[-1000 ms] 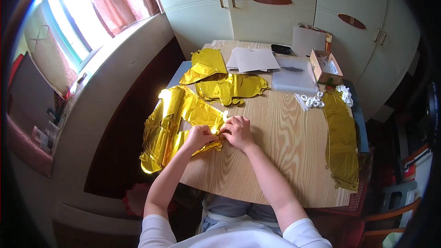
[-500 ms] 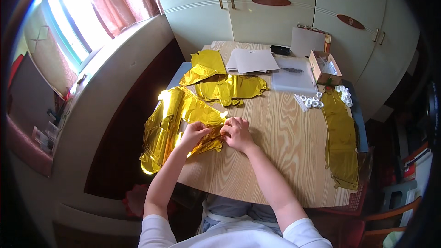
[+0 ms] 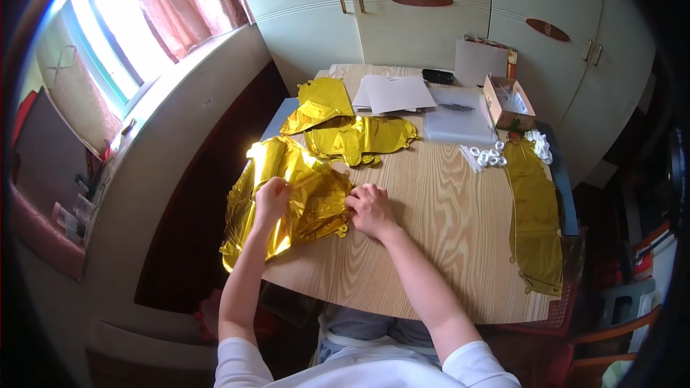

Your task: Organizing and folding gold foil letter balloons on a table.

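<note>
my left hand (image 3: 272, 200) is closed in a pinch on the gold foil (image 3: 316, 205), at the left of the table (image 3: 467, 244); my right hand (image 3: 371, 211) has its fingers curled tight on the foil's right edge. 2 more foil pieces (image 3: 374, 136) crowd its far side. farther off lie paper (image 3: 397, 93), clear sheets (image 3: 458, 128) and a box (image 3: 519, 121). white rings (image 3: 493, 156) sit right, beside a long foil strip (image 3: 535, 215).

Loose white cloth top (image 3: 359, 375), plain where visible; short left sleeve (image 3: 243, 363) and right sleeve (image 3: 478, 363), both white, hems near elbows. Grey cloth legwear (image 3: 363, 326), partly shadowed. Forearms uncovered. Left hand (image 3: 273, 200), right hand (image 3: 372, 211): bare, ungloved.
</note>
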The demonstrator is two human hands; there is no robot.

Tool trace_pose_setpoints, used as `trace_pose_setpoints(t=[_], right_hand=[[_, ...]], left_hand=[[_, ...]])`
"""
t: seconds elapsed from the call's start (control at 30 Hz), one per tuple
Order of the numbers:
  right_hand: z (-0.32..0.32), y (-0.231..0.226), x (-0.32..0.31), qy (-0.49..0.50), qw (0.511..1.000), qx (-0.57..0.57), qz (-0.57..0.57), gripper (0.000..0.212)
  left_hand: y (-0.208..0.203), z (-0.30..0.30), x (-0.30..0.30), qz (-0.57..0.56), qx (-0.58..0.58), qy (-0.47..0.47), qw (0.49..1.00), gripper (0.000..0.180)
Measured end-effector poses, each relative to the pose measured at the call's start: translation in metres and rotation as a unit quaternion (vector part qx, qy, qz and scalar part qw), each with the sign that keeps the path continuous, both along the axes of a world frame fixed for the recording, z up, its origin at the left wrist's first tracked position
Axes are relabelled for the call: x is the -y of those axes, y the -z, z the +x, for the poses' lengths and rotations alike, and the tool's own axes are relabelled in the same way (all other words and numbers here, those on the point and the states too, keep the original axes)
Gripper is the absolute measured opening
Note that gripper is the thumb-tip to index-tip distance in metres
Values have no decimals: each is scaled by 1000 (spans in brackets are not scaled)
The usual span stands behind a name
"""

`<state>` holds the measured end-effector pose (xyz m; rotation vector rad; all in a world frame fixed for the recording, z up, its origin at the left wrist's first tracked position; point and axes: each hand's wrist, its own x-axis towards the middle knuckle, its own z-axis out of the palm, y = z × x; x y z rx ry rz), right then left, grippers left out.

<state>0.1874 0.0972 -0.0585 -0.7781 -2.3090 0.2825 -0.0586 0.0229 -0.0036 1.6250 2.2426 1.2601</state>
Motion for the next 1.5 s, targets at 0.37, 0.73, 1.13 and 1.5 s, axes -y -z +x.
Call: trace_pose_setpoints(t=[0.37, 0.73, 1.13, 1.5], right_hand=[[-3, 6, -3, 5, 1000, 5, 0, 15], [-1, 6, -4, 10, 1000, -3, -3, 13], [4, 1, -4, -8, 998, -18, -67, 41], [1, 15, -12, -103, 986, -44, -120, 32]], left_hand=[[1, -80, 21, 95, 89, -62, 990, 8], [22, -181, 83, 140, 266, -199, 933, 9], [-4, -45, 48, 22, -199, -64, 978, 29], [3, 70, 2, -216, -95, 136, 962, 43]])
